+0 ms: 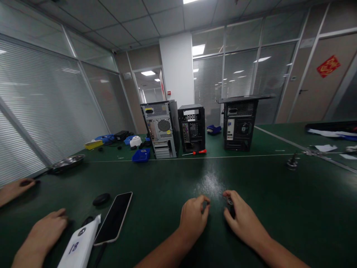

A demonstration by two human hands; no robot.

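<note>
Low over the green table, my left hand point(194, 216) has its thumb and forefinger curled into a pinch. Whatever lies between those fingertips, if anything, is too small to make out. Just across a narrow gap, my right hand point(244, 217) is closed around a small black object point(231, 209) with a lighter, metallic-looking top. The fingers cover part of that object, so its kind does not show. To the left of my hands lie a smartphone point(115, 219) with a dark screen, a white pack point(79, 245) marked 18, and a black oval item point(101, 199).
Another person's hands point(44, 232) are at the left. Computer cases point(162, 128) stand across the table, with a red-handled screwdriver point(199, 152), a blue tray point(141, 155) and a metal dish point(68, 162) nearby. A small dark metallic item point(292, 162) stands at the right.
</note>
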